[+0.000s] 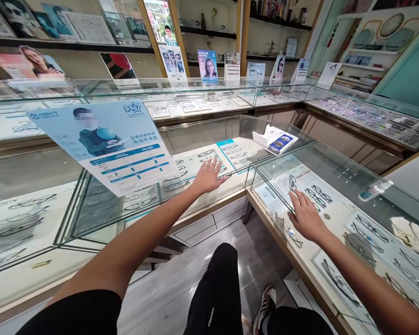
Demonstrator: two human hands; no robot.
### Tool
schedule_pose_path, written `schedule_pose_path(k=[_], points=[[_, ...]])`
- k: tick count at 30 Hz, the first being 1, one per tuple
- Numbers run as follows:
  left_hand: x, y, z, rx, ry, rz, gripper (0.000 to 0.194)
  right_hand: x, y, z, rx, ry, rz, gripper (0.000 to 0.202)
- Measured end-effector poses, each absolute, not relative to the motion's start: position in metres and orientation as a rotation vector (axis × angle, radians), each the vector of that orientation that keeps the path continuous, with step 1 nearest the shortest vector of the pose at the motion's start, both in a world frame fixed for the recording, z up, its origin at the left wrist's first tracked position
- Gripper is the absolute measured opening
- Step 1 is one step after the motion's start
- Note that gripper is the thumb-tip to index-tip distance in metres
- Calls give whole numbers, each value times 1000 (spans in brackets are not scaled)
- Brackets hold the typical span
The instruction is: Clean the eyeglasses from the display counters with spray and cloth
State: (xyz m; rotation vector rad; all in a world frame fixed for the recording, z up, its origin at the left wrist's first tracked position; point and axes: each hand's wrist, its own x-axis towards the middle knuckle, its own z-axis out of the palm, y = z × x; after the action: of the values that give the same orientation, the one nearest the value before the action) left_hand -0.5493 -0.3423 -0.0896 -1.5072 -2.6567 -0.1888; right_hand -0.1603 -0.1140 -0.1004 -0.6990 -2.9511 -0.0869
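My left hand (208,177) rests open on the glass top of the middle display case (181,135), fingers spread and nothing held. Beneath the glass by it lie rows of eyeglasses (209,156). My right hand (306,216) is also open, fingers stretched over the glass of the right-hand case (335,163). More glasses (317,195) show under the pane close to its fingertips. A folded white and blue card (279,139) stands on the glass beyond both hands. Left of my left hand, a large blue and white poster sheet (108,139) stands on the case.
A small clear bottle (375,190) and a crumpled pale cloth (410,232) lie on the right case. Further glass counters with small upright signs (207,66) run along the back. Shelves (209,32) line the wall. Below is a grey floor (167,298).
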Motion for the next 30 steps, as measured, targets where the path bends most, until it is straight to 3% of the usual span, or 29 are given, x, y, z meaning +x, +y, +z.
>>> schedule_pose_path(k=[12,23,30], points=[[-551,-350,-90,-1547,-2672,-264,88,-149,-126,-101,-666,-2974,-55,93],[-537,-343,-77,-1523,-2820,-248,86,-138,-117,-106,-512,-2993,-60,98],[-487,-409,-26,-1081,-2552,-768,59,-136,-100,-127,-488,-2938,-45,85]])
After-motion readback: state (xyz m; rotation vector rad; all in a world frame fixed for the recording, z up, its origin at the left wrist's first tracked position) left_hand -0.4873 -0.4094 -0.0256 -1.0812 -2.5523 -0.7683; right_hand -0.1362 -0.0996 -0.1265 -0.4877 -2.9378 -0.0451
